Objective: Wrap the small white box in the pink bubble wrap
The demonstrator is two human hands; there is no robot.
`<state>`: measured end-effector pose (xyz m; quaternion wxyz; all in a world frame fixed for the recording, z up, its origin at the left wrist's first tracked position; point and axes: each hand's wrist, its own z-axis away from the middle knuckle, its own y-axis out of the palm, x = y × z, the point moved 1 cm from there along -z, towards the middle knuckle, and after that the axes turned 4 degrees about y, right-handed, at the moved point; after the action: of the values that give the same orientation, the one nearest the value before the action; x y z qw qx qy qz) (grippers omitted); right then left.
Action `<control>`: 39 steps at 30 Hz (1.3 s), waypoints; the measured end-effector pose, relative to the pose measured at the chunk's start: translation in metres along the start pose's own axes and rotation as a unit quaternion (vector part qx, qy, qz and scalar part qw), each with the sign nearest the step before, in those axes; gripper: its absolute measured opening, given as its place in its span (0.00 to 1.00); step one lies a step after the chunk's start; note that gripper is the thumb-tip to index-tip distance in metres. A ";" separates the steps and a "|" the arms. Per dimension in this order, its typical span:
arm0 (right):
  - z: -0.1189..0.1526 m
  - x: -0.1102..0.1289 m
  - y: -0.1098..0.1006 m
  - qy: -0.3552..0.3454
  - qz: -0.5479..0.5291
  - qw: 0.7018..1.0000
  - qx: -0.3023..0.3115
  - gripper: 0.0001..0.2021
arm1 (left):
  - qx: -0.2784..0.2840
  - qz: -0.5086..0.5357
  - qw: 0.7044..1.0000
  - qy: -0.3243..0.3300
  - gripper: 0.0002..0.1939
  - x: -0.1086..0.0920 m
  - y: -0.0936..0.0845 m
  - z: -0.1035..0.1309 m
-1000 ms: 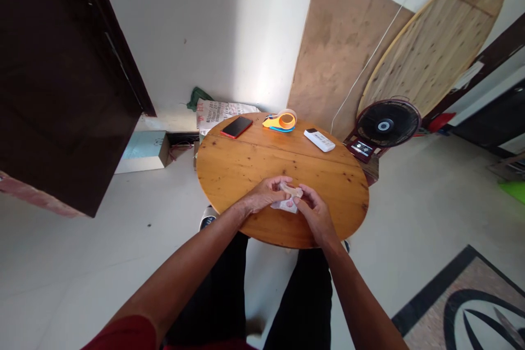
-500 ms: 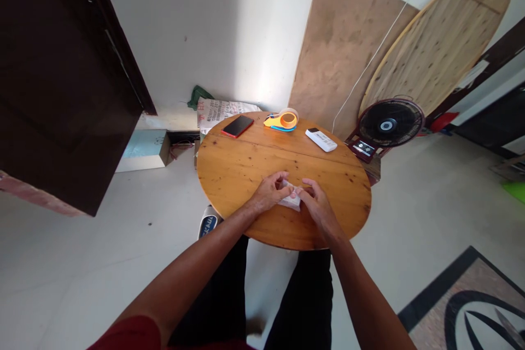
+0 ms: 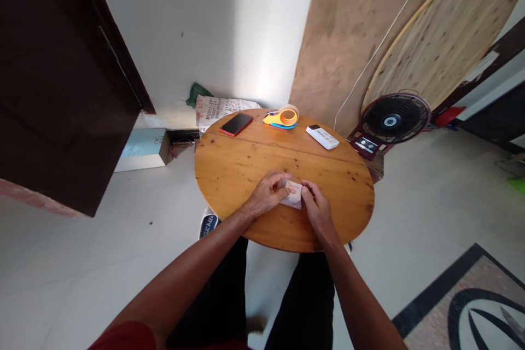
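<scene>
– Where is the small box (image 3: pixel 292 196)?
– It is above the near half of the round table (image 3: pixel 238 169), between the two hands. It is whitish, with a pink mark on its top. Whether it touches the wood, I cannot tell.
– And how are the fingers?
– The left hand (image 3: pixel 266 194) is curved, partly closed, and holds the box from the left side, its thumb at the top. The right hand (image 3: pixel 318 209) has its fingers bent close together and holds the right edge.
– What lies farther away?
– Near the far edge are a red-edged phone (image 3: pixel 237 124), an orange tape dispenser (image 3: pixel 282 118) and a white device (image 3: pixel 322 136), in this order from left to right. Beyond the table, on the right, there is a black fan (image 3: pixel 394 119).
</scene>
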<state>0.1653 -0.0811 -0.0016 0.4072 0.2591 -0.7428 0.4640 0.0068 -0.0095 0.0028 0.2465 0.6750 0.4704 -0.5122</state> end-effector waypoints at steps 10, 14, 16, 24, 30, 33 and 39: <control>0.004 -0.001 0.000 0.017 -0.032 0.999 -0.015 0.18 | -0.052 -0.052 0.996 0.049 0.11 -0.002 -0.004 0.006; 0.001 -0.002 -0.003 0.030 -0.037 0.999 -0.016 0.18 | -0.045 -0.107 0.988 0.098 0.10 0.000 -0.003 0.010; -0.005 -0.001 -0.007 0.041 -0.033 0.999 -0.003 0.17 | -0.038 -0.134 0.984 0.115 0.10 0.000 -0.003 0.011; -0.043 0.008 -0.011 0.111 -0.019 0.989 0.101 0.20 | -0.034 -0.212 0.971 0.103 0.10 -0.003 -0.003 0.014; -0.064 0.008 0.001 0.129 -0.064 0.980 0.137 0.20 | -0.016 -0.222 0.968 0.120 0.10 -0.008 -0.002 0.015; -0.073 0.004 0.008 0.121 -0.081 0.973 0.176 0.14 | -0.013 -0.234 0.964 0.125 0.10 -0.009 -0.002 0.014; -0.075 -0.004 0.011 0.142 -0.146 0.962 0.184 0.12 | -0.009 -0.259 0.956 0.139 0.11 -0.004 0.000 0.013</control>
<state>0.1860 -0.0086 0.0074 0.5171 0.3666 -0.5331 0.5604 0.0007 -0.0215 0.0022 0.0438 0.5924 0.6634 -0.4551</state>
